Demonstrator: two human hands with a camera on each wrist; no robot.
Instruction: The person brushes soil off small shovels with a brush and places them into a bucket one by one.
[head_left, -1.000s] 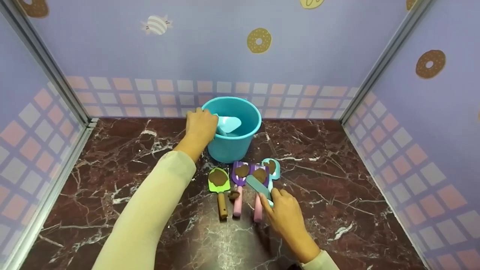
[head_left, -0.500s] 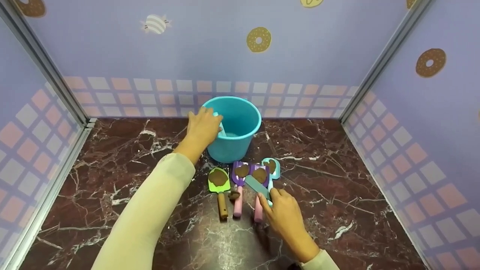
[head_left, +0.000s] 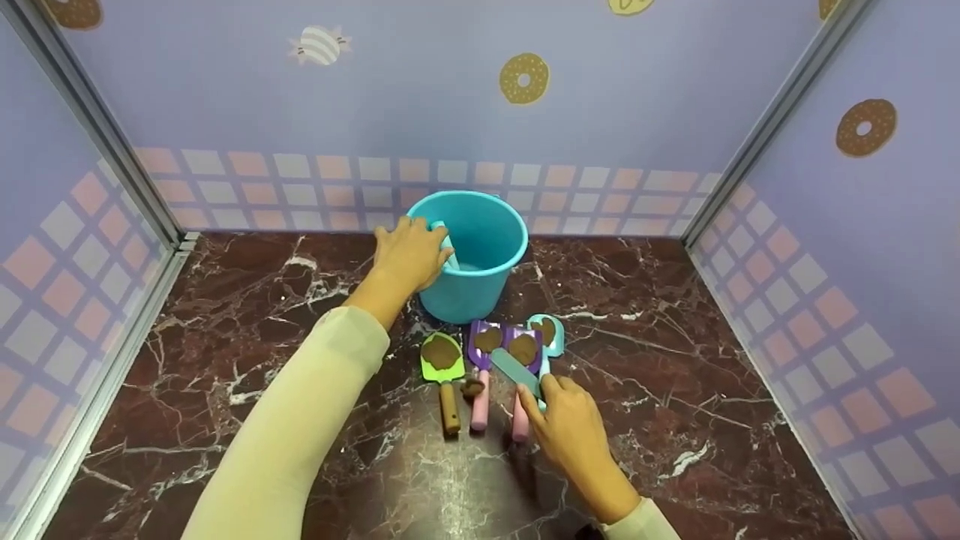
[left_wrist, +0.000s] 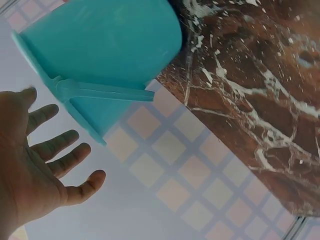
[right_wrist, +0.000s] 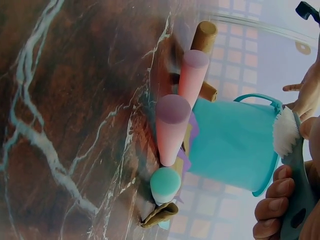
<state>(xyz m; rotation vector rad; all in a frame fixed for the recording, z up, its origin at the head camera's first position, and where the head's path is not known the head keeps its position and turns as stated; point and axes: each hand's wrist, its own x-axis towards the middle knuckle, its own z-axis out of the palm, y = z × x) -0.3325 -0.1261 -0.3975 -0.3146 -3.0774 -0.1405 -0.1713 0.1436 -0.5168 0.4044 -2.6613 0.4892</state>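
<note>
My left hand (head_left: 409,255) is at the left rim of a blue bucket (head_left: 469,292). In the left wrist view its fingers are spread with nothing between them. Inside the bucket, beside the thumb, the light-blue handle of a shovel (head_left: 445,244) leans near the rim; its blade is hidden. My right hand (head_left: 574,431) grips a grey-blue brush (right_wrist: 296,190) with white bristles, held above the pink handles. Beneath and around it lie a green shovel (head_left: 431,373), two purple shovels (head_left: 477,360) with pink handles, and a light-blue shovel (head_left: 556,343), each with brown matter on its blade.
A small brown curled piece (head_left: 472,388) lies beside a pink handle. Everything stands on a dark red marbled table (head_left: 675,360). Purple walls (head_left: 420,90) with metal corner strips rise at the back and sides.
One second ago, a light-blue shovel blade showed inside the bucket; now only the handle shows near the left rim. The left hand has shifted slightly right. The right hand has stayed put.
</note>
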